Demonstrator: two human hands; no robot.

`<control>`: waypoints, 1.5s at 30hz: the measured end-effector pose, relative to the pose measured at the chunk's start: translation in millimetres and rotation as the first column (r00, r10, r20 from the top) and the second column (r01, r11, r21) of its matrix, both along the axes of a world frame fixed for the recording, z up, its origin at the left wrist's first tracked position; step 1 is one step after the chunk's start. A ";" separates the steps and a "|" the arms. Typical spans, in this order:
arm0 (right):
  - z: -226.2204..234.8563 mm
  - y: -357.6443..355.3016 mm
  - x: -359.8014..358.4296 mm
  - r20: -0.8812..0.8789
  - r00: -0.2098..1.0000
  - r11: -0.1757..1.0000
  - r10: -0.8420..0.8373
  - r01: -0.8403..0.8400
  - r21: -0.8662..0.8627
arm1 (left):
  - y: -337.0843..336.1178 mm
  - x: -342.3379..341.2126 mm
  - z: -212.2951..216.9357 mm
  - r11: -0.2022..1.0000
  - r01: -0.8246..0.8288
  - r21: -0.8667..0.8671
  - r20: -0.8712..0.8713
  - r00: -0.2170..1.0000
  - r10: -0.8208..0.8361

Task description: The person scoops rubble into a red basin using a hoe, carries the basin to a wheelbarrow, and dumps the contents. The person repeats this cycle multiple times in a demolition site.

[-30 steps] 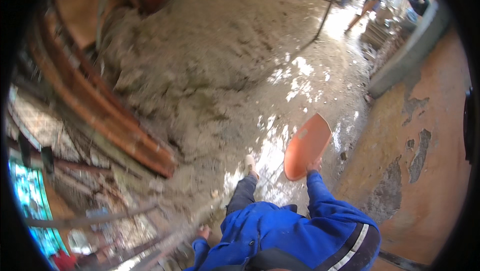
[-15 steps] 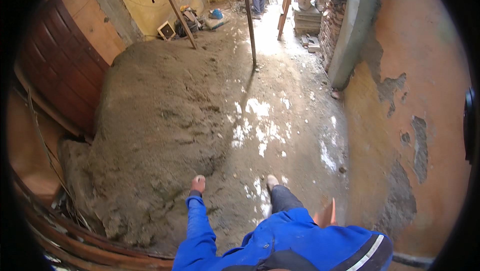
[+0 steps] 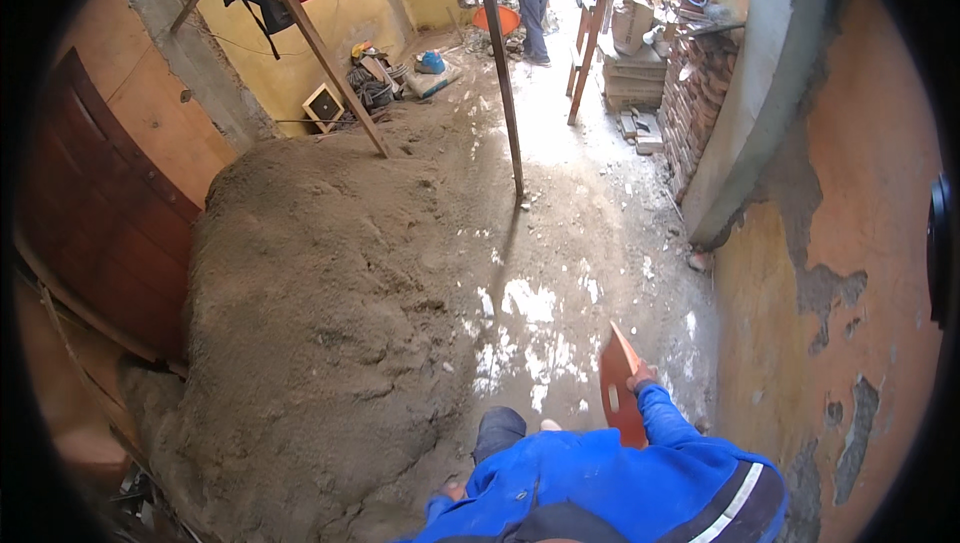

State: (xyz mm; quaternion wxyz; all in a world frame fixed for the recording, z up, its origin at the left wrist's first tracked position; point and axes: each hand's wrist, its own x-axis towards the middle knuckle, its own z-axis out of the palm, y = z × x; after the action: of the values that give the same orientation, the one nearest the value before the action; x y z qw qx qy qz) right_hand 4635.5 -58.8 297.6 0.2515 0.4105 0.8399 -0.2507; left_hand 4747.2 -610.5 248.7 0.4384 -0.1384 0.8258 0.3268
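Orange board is gripped by right hand, right of dirt mound, not set down. Left hand: state can't be told.

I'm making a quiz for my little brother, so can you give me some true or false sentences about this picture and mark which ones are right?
1. The person's right hand holds an orange panel. True.
2. The big brown heap is on the person's right. False: it is on the left.
3. The person's jacket is mostly green. False: it is mostly blue.
4. The wall on the right has patches where its surface has peeled. True.
5. The dark brown door is to the left of the heap. True.
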 end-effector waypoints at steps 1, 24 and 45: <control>10.9 0.0 -41.5 -0.109 0.994 1.000 0.015 -0.016 -0.001 | -6.3 -14.2 -3.2 0.996 -0.058 -0.067 0.045 0.997 0.061; -87.6 16.3 -542.6 0.283 0.952 0.985 0.112 -0.070 -0.156 | 181.8 -985.8 150.6 0.846 0.065 0.530 -0.592 0.742 0.314; -71.9 75.2 -1048.4 0.481 0.828 0.944 0.287 -0.160 -0.289 | 87.7 -1345.4 -48.9 0.775 -0.591 0.223 0.022 0.798 0.602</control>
State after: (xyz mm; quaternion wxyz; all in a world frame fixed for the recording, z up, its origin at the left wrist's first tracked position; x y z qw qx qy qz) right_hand 3587.1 16.4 225.7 0.5423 0.3280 0.7478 -0.1978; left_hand 3401.8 -522.8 199.8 0.3035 -0.3354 0.7092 0.5408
